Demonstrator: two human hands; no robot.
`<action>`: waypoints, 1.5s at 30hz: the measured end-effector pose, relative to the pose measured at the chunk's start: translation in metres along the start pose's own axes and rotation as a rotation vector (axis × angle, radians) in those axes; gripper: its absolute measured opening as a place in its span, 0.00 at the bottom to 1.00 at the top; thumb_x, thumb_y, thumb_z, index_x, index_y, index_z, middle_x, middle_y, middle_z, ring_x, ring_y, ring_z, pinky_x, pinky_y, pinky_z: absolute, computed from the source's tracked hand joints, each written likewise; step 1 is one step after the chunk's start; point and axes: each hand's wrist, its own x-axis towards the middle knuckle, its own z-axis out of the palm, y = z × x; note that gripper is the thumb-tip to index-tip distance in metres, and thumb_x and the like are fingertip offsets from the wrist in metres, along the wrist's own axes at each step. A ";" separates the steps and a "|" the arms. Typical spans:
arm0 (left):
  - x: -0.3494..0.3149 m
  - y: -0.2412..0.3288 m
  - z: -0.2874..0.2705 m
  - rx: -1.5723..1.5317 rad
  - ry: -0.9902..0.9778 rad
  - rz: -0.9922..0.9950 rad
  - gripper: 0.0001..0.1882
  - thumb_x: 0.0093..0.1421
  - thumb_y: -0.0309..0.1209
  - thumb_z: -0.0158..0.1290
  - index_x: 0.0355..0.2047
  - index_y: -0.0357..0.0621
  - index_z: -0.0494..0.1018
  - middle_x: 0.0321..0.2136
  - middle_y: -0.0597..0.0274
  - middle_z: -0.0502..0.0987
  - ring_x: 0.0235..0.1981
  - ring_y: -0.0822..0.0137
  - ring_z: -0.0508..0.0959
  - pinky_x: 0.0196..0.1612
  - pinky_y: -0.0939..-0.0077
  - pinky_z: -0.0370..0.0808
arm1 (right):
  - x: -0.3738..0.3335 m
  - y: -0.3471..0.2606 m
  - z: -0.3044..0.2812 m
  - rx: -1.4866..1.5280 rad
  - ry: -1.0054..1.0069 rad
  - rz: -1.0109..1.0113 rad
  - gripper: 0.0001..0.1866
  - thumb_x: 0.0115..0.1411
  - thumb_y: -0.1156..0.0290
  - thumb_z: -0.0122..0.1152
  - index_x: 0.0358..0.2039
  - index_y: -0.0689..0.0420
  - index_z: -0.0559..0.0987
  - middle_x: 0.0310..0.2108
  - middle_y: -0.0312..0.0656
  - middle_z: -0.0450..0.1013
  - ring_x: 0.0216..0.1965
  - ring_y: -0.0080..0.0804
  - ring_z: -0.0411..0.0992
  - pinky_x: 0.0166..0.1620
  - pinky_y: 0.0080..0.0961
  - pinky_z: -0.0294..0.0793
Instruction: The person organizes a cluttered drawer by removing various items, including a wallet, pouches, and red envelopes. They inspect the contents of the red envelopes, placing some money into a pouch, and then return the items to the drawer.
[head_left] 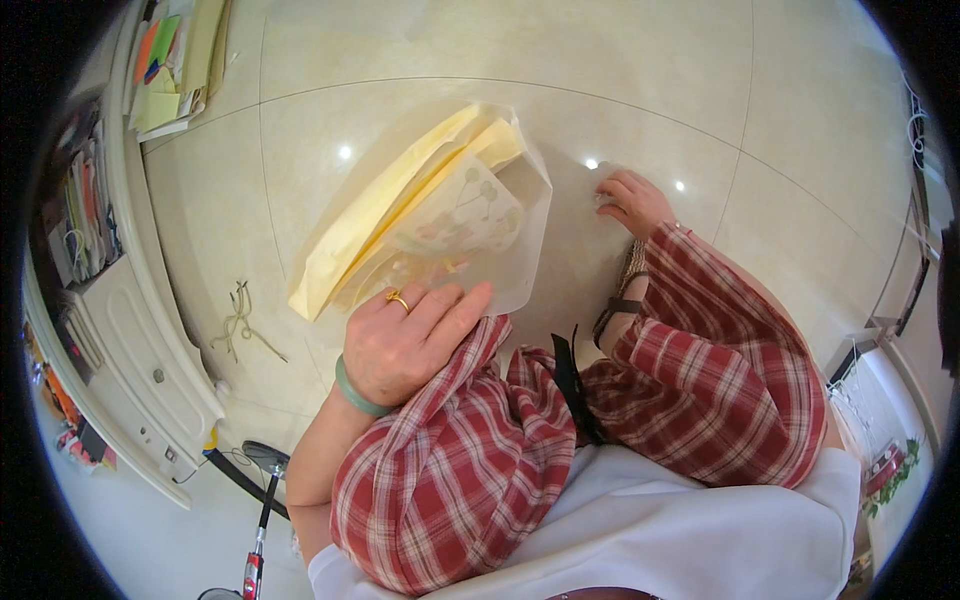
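A translucent plastic bag (pixel 535 215) stands or leans on the tiled floor in front of me, its mouth spread. Inside it are folded yellow sheets (pixel 400 195) and a paler piece with a leaf-like print (pixel 470 210). My left hand (pixel 410 335), with a ring and a green bangle, has its fingers closed over the bag's near edge. To the right, low over the floor, my right hand (pixel 638 200) is closed, its thumb and fingers pinched together. Something small and clear seems to show at the fingertips, too small to name.
Thin twisted cords (pixel 243 325) lie on the floor at left. Beside them stands a white cabinet (pixel 150 370) with papers on its shelf. A stack of papers and folders (pixel 170 70) sits far left. A black-and-red pole (pixel 258 550) is near left; a white box-like unit (pixel 885 400) stands right.
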 end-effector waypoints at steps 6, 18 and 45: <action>0.001 0.001 -0.001 -0.014 -0.001 -0.010 0.18 0.49 0.32 0.57 0.43 0.49 0.77 0.30 0.68 0.76 0.28 0.72 0.76 0.26 0.80 0.69 | -0.001 0.008 0.015 -0.060 0.051 -0.073 0.10 0.53 0.69 0.63 0.34 0.55 0.75 0.36 0.39 0.70 0.41 0.40 0.70 0.45 0.33 0.71; 0.001 -0.001 0.001 0.013 0.056 0.036 0.16 0.49 0.32 0.57 0.41 0.49 0.77 0.29 0.69 0.75 0.26 0.72 0.74 0.26 0.79 0.69 | 0.052 -0.070 -0.102 0.412 0.514 0.040 0.04 0.57 0.80 0.58 0.33 0.61 0.73 0.29 0.42 0.70 0.30 0.32 0.70 0.36 0.24 0.71; -0.014 -0.019 -0.045 -0.036 0.334 -0.026 0.18 0.51 0.43 0.63 0.40 0.52 0.78 0.28 0.67 0.76 0.25 0.70 0.75 0.25 0.81 0.71 | 0.217 -0.157 -0.156 0.805 -0.264 -0.087 0.21 0.67 0.56 0.49 0.51 0.59 0.74 0.49 0.38 0.73 0.49 0.27 0.71 0.51 0.25 0.69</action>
